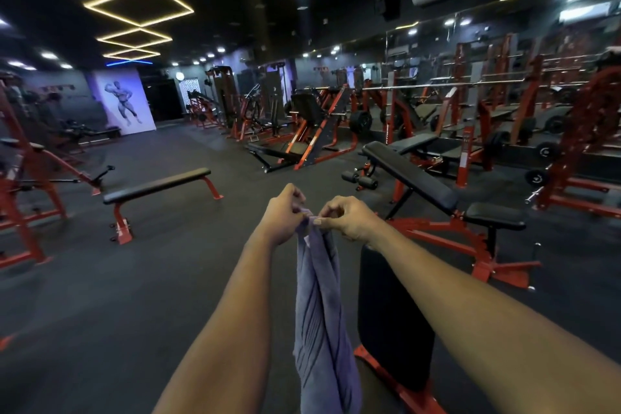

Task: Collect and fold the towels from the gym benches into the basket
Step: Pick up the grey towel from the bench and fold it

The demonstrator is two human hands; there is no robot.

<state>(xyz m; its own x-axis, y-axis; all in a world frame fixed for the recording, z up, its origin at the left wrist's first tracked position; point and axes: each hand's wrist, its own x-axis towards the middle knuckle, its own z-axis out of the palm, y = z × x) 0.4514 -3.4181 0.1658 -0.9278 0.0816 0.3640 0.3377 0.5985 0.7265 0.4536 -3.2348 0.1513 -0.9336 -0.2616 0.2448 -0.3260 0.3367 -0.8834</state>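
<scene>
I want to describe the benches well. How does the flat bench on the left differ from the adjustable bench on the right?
The flat bench has one long level pad; the adjustable bench has a tilted back pad and a separate seat pad. The flat bench stands on simple red legs at each end; the adjustable bench sits on a longer red frame with black foot rollers at its far end. Both have black pads, red frames and no towel on them.

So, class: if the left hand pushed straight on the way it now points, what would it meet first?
The left hand points inward at the towel top it pinches; just beyond is the right hand, so likely those fingers, though depth is unclear.
</scene>
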